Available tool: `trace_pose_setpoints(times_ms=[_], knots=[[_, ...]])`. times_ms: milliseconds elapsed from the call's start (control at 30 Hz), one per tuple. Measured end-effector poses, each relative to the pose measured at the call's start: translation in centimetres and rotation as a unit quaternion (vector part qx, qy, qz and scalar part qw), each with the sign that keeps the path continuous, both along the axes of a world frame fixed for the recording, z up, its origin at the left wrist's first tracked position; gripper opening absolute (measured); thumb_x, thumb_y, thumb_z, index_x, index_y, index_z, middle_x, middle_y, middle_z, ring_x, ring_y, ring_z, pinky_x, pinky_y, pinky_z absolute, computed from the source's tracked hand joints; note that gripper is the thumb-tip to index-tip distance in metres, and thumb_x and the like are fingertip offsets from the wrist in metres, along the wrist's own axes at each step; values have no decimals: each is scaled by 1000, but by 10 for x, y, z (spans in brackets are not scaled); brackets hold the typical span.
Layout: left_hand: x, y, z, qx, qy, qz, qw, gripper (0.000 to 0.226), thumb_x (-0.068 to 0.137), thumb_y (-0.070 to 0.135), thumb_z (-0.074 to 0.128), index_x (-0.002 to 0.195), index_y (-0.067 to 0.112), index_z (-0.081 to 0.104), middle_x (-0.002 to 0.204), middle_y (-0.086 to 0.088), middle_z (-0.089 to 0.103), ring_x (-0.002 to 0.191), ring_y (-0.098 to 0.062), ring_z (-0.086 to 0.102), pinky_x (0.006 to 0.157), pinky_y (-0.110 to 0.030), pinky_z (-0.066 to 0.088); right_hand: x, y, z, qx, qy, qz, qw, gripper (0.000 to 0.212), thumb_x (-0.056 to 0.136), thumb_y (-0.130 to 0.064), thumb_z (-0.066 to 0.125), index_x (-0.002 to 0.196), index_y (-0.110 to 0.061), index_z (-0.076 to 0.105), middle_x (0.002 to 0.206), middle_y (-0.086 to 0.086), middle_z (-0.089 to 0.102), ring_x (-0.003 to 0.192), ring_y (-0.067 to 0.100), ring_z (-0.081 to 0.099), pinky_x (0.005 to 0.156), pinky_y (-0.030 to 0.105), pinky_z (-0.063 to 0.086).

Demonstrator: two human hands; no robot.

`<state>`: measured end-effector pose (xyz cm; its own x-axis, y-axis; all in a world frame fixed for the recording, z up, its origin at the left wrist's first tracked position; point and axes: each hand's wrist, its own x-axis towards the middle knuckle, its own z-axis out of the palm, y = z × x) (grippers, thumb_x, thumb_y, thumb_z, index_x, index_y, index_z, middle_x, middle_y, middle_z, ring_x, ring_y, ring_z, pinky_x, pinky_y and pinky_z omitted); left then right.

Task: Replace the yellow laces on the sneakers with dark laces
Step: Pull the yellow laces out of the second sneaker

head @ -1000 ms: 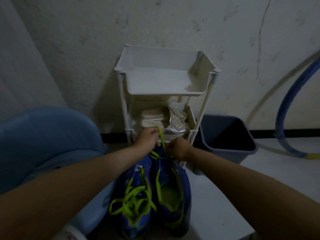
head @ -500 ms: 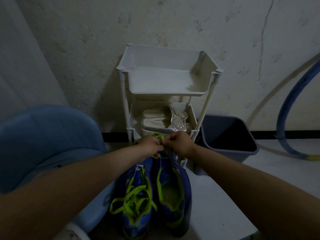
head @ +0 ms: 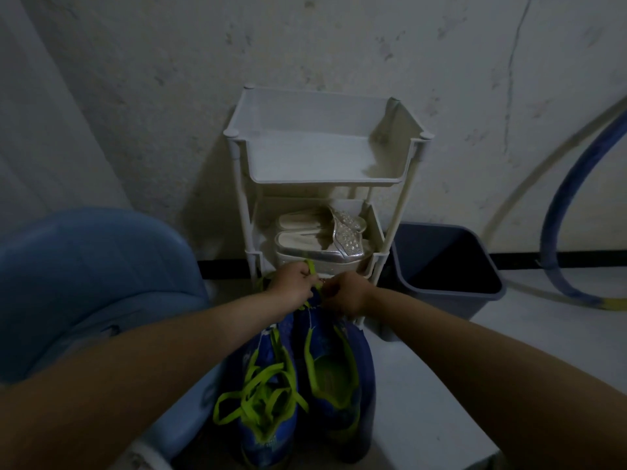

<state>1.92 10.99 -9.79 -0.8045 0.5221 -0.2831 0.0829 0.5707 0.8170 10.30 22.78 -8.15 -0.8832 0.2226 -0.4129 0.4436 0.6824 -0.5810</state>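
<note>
Pretty tight in here. The white rack (head: 322, 180) stands right at the far end of the sneakers (head: 339, 412), so the left hand (head: 291, 283) and right hand (head: 346, 296), bunched round a yellow lace (head: 310, 266), sit hard up against its lower shelf, which is packed with pale sandals (head: 305, 239). A big blue rounded thing (head: 84, 266) crowds the left side, and a dark bin (head: 458, 301) sits just right of the rack. The open room is near right, over the pale surface (head: 424, 401) beside the shoes.

Blue sneakers (head: 339, 412) on pale surface (head: 424, 418)
</note>
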Motion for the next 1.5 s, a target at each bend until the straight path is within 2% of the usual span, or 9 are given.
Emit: trace_pose_setpoints(times_ms=[200, 400, 600, 800, 933, 1067, 1200, 1333, 1500], knots=[[-2, -5, 3, 48, -22, -22, 998, 16, 97, 15, 56, 81, 13, 57, 92, -10, 71, 70, -16, 63, 64, -29, 51, 3, -3, -2, 61, -34, 27, 997, 32, 92, -26, 65, 122, -14, 65, 115, 8, 66, 100, 22, 64, 90, 34, 55], [0, -6, 3, 79, -65, -20, 995, 17, 99, 10, 52, 82, 10, 52, 99, -15, 69, 83, -25, 68, 75, -33, 54, 7, -6, -1, 44, -80, 18, 996, 38, 93, -14, 59, 130, -16, 53, 111, 17, 64, 84, 28, 67, 75, 40, 60], [-12, -4, 8, 97, -58, 107, 988, 18, 105, 21, 35, 104, 12, 50, 93, -16, 66, 78, -28, 68, 73, -41, 56, 8, -5, -1, -25, -109, -53, 992, 47, 93, -1, 55, 134, -21, 46, 100, 12, 52, 71, 26, 65, 48, 28, 57], [-28, -24, 14, -103, 101, -68, 987, 30, 95, 24, 47, 67, 16, 53, 74, -11, 63, 69, -24, 62, 61, -34, 48, 7, -9, 0, 44, -93, -23, 994, 36, 91, -7, 56, 127, -13, 52, 99, 17, 64, 77, 29, 69, 65, 38, 62], [-29, -33, 14, -249, 137, -124, 951, 32, 91, 38, 39, 87, 13, 59, 99, -10, 63, 87, -26, 59, 74, -34, 47, 0, -12, 0, 96, -41, 34, 994, 34, 90, -13, 61, 123, -12, 63, 119, 12, 65, 105, 25, 65, 91, 38, 56], [-26, -40, 18, -331, 278, -123, 893, 28, 93, 35, 46, 106, 14, 59, 112, -9, 62, 101, -27, 59, 82, -36, 48, -7, -17, -7, 120, -9, 74, 990, 33, 93, -36, 60, 122, -20, 67, 120, 6, 67, 109, 22, 62, 94, 36, 52], [-30, -42, 14, -258, 378, -192, 868, 40, 84, 19, 60, 123, 14, 49, 123, -9, 51, 113, -27, 50, 84, -39, 45, -10, -20, -12, 156, 1, 88, 984, 30, 93, -34, 61, 114, -15, 70, 115, 10, 67, 104, 27, 63, 89, 36, 52], [-22, -37, 10, -154, 345, -324, 868, 37, 88, 12, 54, 124, 21, 56, 123, -1, 49, 113, -23, 52, 81, -35, 46, -12, -19, -11, 173, 12, 79, 982, 27, 96, -29, 56, 112, -10, 68, 110, 13, 67, 101, 30, 64, 87, 38, 52], [-20, -31, 2, -168, 286, -321, 887, 25, 92, 28, 57, 117, 26, 61, 117, -1, 59, 106, -22, 57, 86, -37, 49, -10, -12, -8, 126, 38, 6, 991, 29, 98, -31, 53, 110, -9, 66, 107, 12, 67, 97, 27, 65, 86, 39, 54]])
